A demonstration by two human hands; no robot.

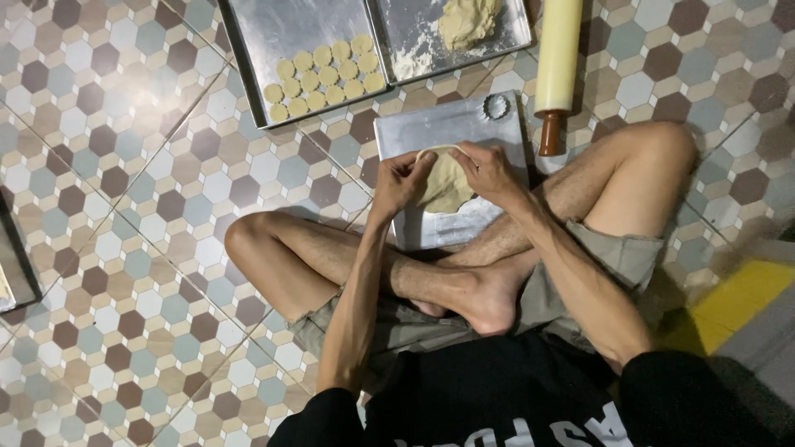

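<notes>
I sit cross-legged on a tiled floor. Both hands hold a flat sheet of pale dough [445, 186] just above a small metal board [451, 132] in front of my legs. My left hand [400, 180] pinches its left edge. My right hand [489, 170] grips its upper right edge. The lower part of the dough hangs between the hands.
A round metal cutter [497, 106] lies on the board's far corner. A rolling pin [556, 62] lies to the right. Behind are a tray [281, 33] with several cut dough rounds [325, 76] and a floured tray [406, 25] with a dough lump [466, 21].
</notes>
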